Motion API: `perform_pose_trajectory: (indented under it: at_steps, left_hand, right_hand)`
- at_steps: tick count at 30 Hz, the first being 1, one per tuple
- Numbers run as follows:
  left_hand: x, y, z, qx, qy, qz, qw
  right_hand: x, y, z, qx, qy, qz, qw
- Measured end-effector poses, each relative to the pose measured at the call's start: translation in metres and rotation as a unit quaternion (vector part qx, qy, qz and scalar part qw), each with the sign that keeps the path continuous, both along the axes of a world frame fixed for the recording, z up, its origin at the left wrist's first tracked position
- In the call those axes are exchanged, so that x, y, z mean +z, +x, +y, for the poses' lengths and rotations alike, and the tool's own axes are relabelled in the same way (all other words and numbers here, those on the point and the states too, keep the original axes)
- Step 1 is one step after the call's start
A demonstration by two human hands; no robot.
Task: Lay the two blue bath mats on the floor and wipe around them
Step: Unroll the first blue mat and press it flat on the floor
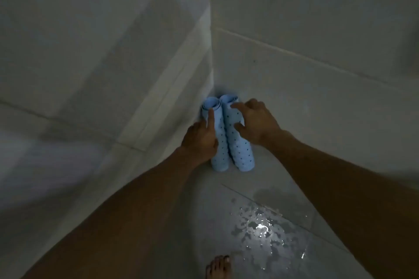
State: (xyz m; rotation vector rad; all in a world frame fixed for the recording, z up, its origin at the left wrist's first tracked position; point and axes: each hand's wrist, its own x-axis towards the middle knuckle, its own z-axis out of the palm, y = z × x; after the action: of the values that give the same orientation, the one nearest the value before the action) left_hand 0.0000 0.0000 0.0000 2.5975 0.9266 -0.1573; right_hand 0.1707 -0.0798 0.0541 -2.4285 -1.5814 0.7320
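Two light blue bath mats with small dark holes stand rolled up and upright, side by side, in the corner where two tiled walls meet. My left hand (200, 139) is wrapped around the left roll (218, 142), its index finger pointing up along it. My right hand (255, 121) grips the right roll (241, 152) near its top, thumb across the front and fingers over the upper edge. Both rolls stand with their lower ends on the floor.
Pale tiled walls (317, 29) close in on the left and behind. The grey floor has a wet patch (260, 226) with glinting water in front of the rolls. A bare foot (218, 267) stands at the bottom edge.
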Motion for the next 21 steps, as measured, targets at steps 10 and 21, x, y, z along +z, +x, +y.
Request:
perform_pose_trajectory:
  at_steps: [10,21]
  left_hand:
    - [-0.051,0.017,0.02,0.076,0.017,-0.129,0.989]
    - [-0.039,-0.021,-0.014,0.068,-0.064,-0.228,0.969]
  right_hand:
    - [-0.068,-0.01,0.047,0.02,0.032,-0.002,0.999]
    - [-0.081,-0.033,-0.007,-0.035,0.1,0.211,0.972]
